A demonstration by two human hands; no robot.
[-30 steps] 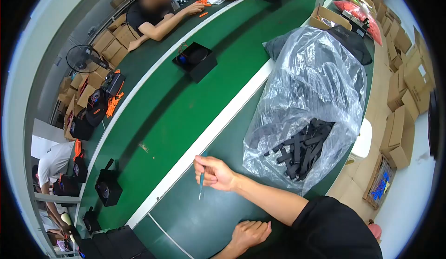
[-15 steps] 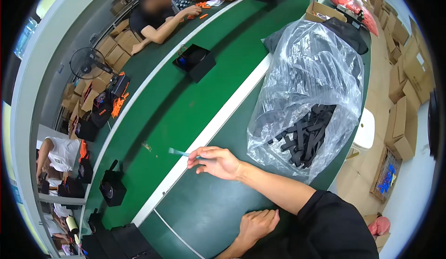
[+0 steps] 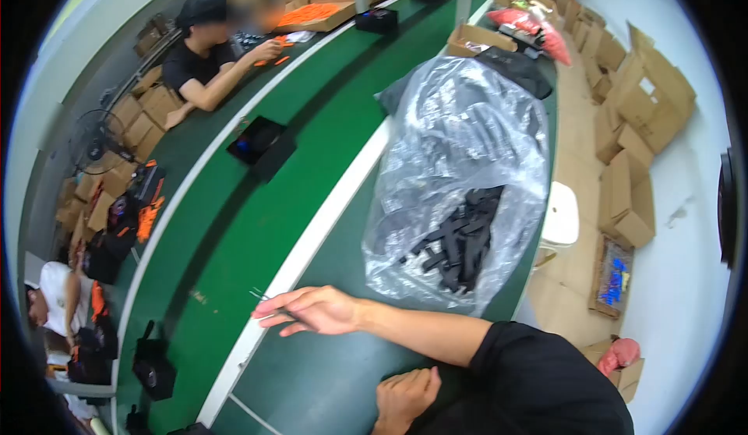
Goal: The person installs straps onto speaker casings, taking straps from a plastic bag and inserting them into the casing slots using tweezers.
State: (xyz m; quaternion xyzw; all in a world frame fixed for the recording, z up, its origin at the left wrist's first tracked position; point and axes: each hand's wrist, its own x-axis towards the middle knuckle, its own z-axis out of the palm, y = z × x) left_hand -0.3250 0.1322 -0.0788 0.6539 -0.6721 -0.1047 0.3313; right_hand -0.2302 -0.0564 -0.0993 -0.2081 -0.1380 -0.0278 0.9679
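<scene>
My right hand (image 3: 315,310) is held over the bench near the white rail, its fingers round a thin dark tool (image 3: 300,320) that is blurred. Curled into a loose fist, my left hand (image 3: 407,398) rests lower down on the green bench (image 3: 335,369), with nothing showing in it. Beyond my right forearm lies a large clear plastic bag (image 3: 467,139), its mouth towards me. Black strap-like pieces (image 3: 461,240) are heaped in the mouth of the bag.
Past the white rail (image 3: 312,240) runs a green belt (image 3: 257,248) carrying black boxes (image 3: 261,146). Across it a person (image 3: 202,61) handles orange pieces near a cardboard tray (image 3: 315,18). A white stool (image 3: 559,215) and cartons (image 3: 627,197) stand at the right.
The view has shifted, so bench and bag appear further left. My right hand has turned and opened its fingers somewhat, and the tool has swung from pointing down. My left hand stays curled.
</scene>
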